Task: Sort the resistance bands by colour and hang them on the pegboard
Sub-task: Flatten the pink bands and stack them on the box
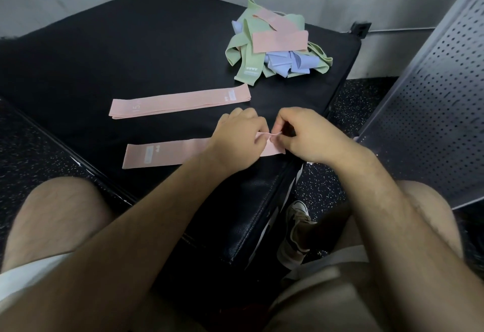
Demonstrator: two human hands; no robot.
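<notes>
Step in hand: sorting, I'd say; the pinks are being laid out and nothing hangs on the pegboard (432, 109) yet.
Near pink band (162, 155): flat on the black pad (131, 56), its right end close to the pad's near edge.
Left hand (238, 135): fingers curled down on that end, gripping it.
Right hand (306, 138): thumb and finger pinch the same end's edge.
Far pink band (180, 103): flat, lying roughly alongside the near one, apart from it.
Pile (275, 43): green, blue and pink bands tangled at the pad's far right corner.
Next move: probably flatten this end, then reach to the pile for another pink.
Edges: the band's end could slip off the pad.
Room: bare pad lies to the left; the pegboard stands close on the right.
</notes>
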